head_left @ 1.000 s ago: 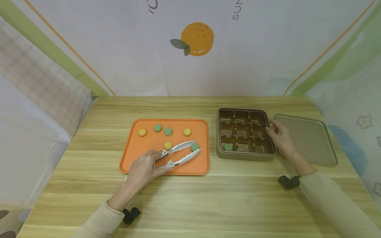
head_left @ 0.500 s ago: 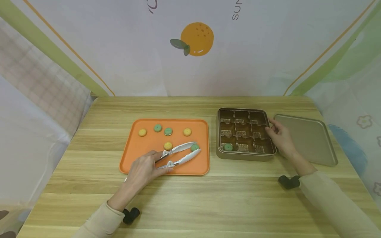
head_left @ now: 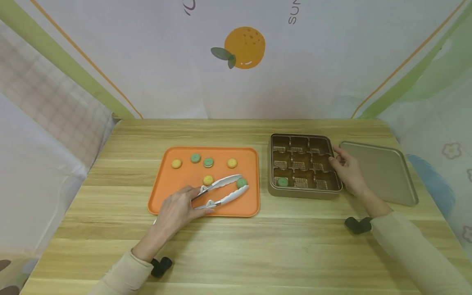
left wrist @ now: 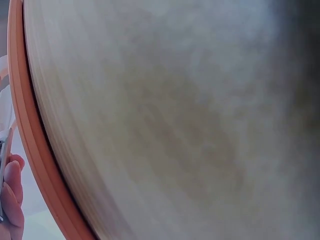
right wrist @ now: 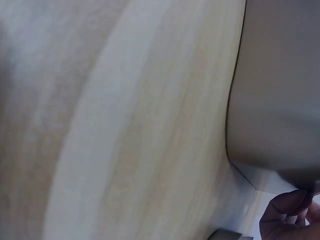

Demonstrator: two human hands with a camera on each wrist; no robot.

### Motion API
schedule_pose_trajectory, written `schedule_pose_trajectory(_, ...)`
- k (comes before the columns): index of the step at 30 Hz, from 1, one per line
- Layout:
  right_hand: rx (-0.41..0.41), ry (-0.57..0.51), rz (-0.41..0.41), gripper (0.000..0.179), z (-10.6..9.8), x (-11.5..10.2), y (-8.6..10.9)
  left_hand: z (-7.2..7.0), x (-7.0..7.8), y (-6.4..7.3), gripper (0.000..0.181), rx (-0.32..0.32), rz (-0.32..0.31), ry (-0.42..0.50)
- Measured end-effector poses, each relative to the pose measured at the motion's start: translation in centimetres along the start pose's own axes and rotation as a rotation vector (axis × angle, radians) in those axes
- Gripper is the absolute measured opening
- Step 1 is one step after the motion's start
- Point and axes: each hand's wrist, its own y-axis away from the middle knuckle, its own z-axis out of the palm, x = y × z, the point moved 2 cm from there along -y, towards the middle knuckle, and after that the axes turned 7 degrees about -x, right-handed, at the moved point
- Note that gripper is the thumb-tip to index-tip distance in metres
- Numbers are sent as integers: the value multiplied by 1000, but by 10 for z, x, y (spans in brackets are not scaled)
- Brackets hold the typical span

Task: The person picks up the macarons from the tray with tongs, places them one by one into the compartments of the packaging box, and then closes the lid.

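Observation:
In the head view my left hand (head_left: 177, 211) holds a pair of tongs (head_left: 229, 197) with white scalloped tips, low over the orange tray (head_left: 177, 192). A green macaron (head_left: 241, 183) lies between the spread tips; whether both touch it, I cannot tell. My right hand (head_left: 348, 172) grips the right wall of a bronze box (head_left: 302, 193), thumb at the rim. Inside, the box has a brown divided insert, with one green macaron (head_left: 282, 181) in its front left compartment. The right wrist view shows curled fingers (right wrist: 287, 212) against the box wall (right wrist: 275, 115).
Also on the tray are yellow macarons (head_left: 176, 164) and green macarons (head_left: 195, 158), several in all. A flat bronze lid (head_left: 383, 174) lies right of the box, beside my right hand. The wooden table (head_left: 236, 254) ends at a white curtain (head_left: 155, 61).
The tongs' tips drew slightly closer half a second ago and stand a little wider now. The green macaron between them and my right hand on the box stay in place.

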Motion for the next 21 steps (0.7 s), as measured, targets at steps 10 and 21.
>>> schedule_pose_trajectory(10, -15, 3, 6, 48, -1, 3, -1, 0, -1, 2, 65, -30, -8, 1)
schedule_pose_trajectory(21, -8, 9, 0, 49, -1, -2, 0, 0, -2, 1, 64, -42, -4, 7)
